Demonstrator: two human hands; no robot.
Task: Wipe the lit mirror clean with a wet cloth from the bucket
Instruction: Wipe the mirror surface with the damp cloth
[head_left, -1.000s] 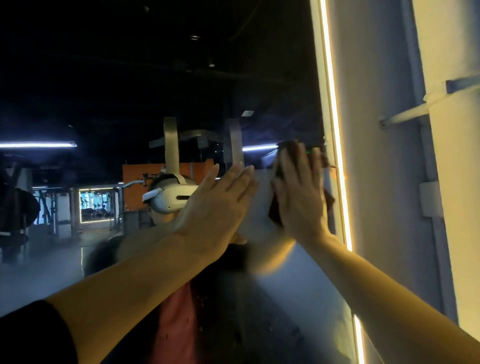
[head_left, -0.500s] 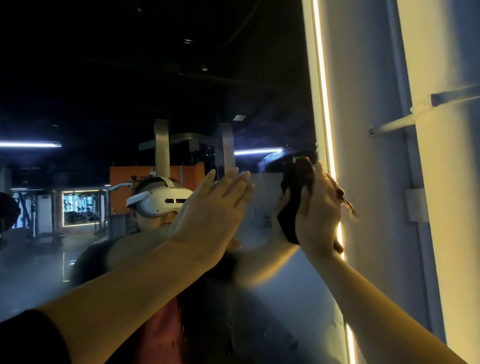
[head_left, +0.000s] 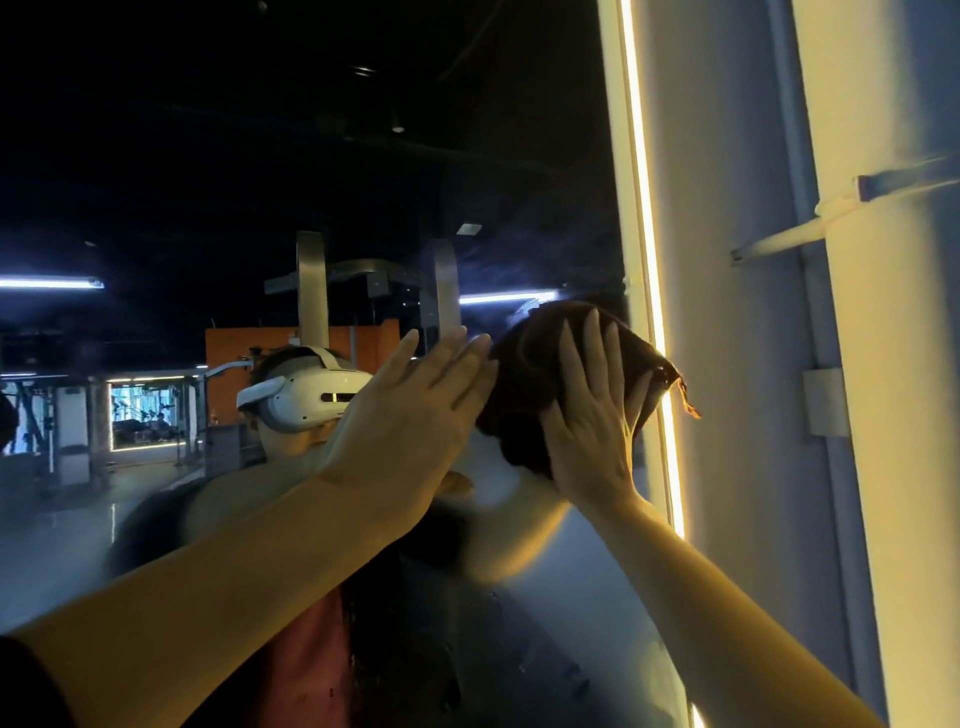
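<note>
1. The dark brown bunched cloth (head_left: 524, 384) is pressed on the big dark glass mirror (head_left: 260, 156), just beside its glowing yellow light strip (head_left: 647, 260).
2. The right hand (head_left: 589, 431) presses the cloth flat with spread, straight fingers.
3. The left hand (head_left: 410, 415) lies flat on the mirror, fingers straight, touching the cloth's left edge.

Mirror (head_left: 218, 171): glossy glass, faintly smeared; cloth (head_left: 524, 384): dark brown, soft, crumpled fabric; wall (head_left: 727, 130): matt painted; pipe (head_left: 769, 241): smooth, painted; headset (head_left: 306, 397): reflected, glossy white plastic.
</note>
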